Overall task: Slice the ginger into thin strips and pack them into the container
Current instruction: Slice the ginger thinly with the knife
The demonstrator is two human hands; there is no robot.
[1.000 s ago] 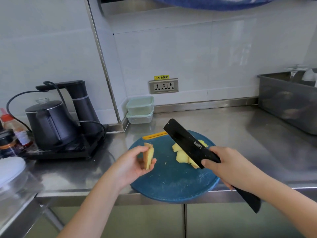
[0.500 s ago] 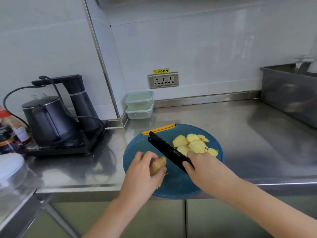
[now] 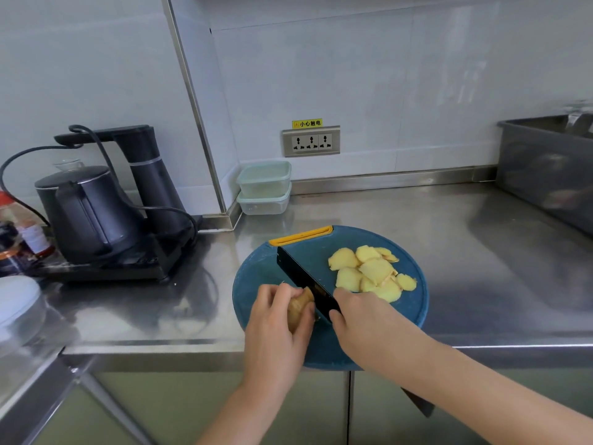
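Ginger chunk (image 3: pixel 300 308) back down on blue cutting board (image 3: pixel 256 284). Left hand (image 3: pixel 276 329) curls over it; right hand (image 3: pixel 362 326) grips black knife (image 3: pixel 298 274), blade against its right face. Tuck fingertips, keep cuts thin. Slices (image 3: pixel 369 274) piled beyond; stacked containers (image 3: pixel 264 187) by the wall.

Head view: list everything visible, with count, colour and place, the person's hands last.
ginger piece: one, tan, on the cutting board, in the left hand's grip.
ginger slices: a pile, pale yellow, right part of the cutting board.
knife: one, black, blade beside the ginger piece.
cutting board: one, blue with yellow strip, counter's front edge.
containers: two, clear with pale green lids, stacked by the back wall.
kettle: one, black, at the left.
socket panel: one, silver, on the wall.
bin: one, grey, far right.
counter: one, steel, under everything.
left hand: one, grips the ginger piece.
right hand: one, holds the knife.
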